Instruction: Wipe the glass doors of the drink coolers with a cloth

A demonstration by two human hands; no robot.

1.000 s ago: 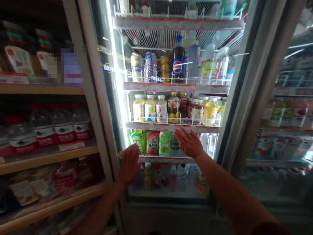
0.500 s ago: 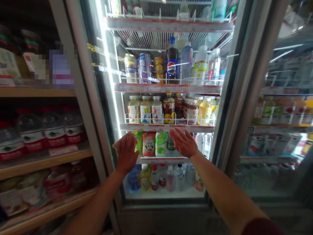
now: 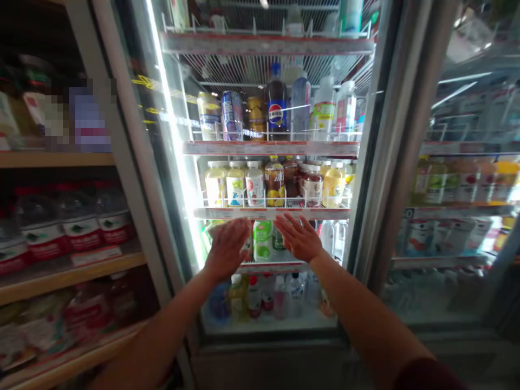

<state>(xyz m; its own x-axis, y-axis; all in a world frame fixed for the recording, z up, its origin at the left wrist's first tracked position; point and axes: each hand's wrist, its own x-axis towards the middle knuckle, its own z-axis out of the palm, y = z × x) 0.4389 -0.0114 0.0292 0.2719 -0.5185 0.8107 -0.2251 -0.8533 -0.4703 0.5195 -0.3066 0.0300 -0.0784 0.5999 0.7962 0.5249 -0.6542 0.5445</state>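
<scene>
A lit drinks fridge stands before me behind a glass door (image 3: 268, 325) that carries reflections. My left hand (image 3: 229, 246) lies nearly flat at the glass, over a pale cloth (image 3: 216, 229) mostly hidden beneath the palm. To its right, my right hand (image 3: 298, 238) is against or very near the glass, fingers stretched and spread, holding nothing. Behind the hands, on a lower shelf, are a green-and-white bottle (image 3: 262, 241) and a dark green bottle (image 3: 278, 241).
Above are a cola bottle (image 3: 277, 103) and several juice bottles (image 3: 255, 184) on wire shelves. A metal door frame (image 3: 388, 179) runs along the right, with another glass-fronted fridge beyond. Wooden shelves (image 3: 81, 279) with red-capped bottles (image 3: 73, 216) stand to the left.
My left hand has slid right across the glass with the cloth, closer to my right hand. My right hand stays in nearly the same place as the view shifts slightly.
</scene>
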